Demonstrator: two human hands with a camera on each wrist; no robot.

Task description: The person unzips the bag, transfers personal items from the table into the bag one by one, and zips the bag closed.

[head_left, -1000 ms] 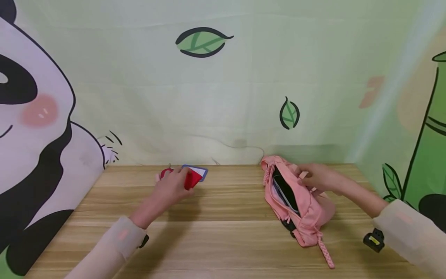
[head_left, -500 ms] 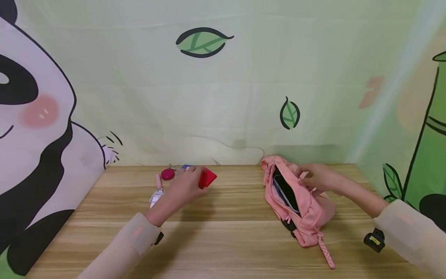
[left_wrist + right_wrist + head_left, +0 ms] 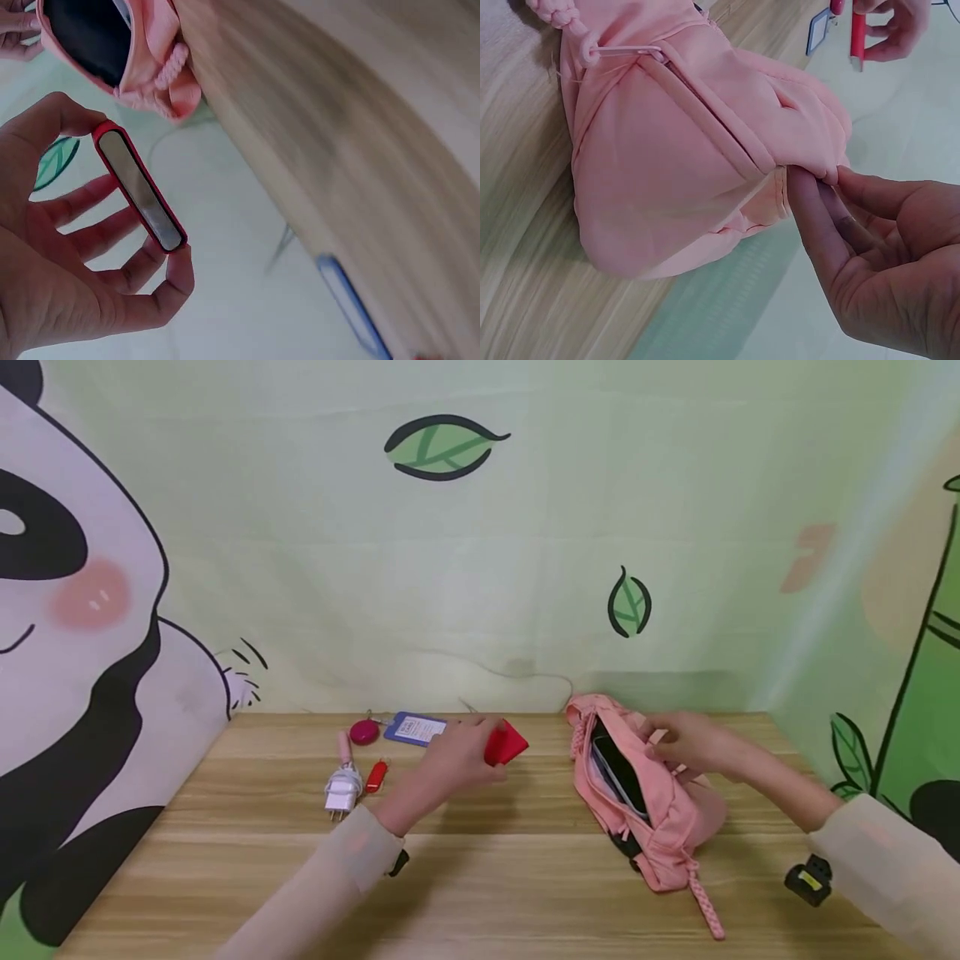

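Observation:
My left hand [image 3: 459, 758] holds a small flat red case [image 3: 506, 743] above the table, left of the bag. In the left wrist view, thumb and fingertips pinch the case [image 3: 141, 187] by its two ends, and one narrow side shows a shiny silver strip. A pink fabric bag [image 3: 686, 818] with a braided zipper pull lies with its zipped mouth gaping. Inside it, a dark phone [image 3: 617, 768] shows. My right hand [image 3: 693, 745] pinches the bag's fabric near its upper right side; in the right wrist view, thumb and finger [image 3: 810, 217] grip a fold there.
On the left of the wooden table [image 3: 510, 893] lie a blue-framed ID badge [image 3: 408, 728], a round magenta case [image 3: 364, 732], a pink tube [image 3: 344, 747], a white charger with coiled cable [image 3: 342, 789] and a small red item [image 3: 377, 775]. A printed cloth [image 3: 517, 568] hangs behind.
My left hand has carried the red case rightward from beside the badge toward the bag, uncovering the charger, badge and small red item. My right hand keeps its grip on the bag.

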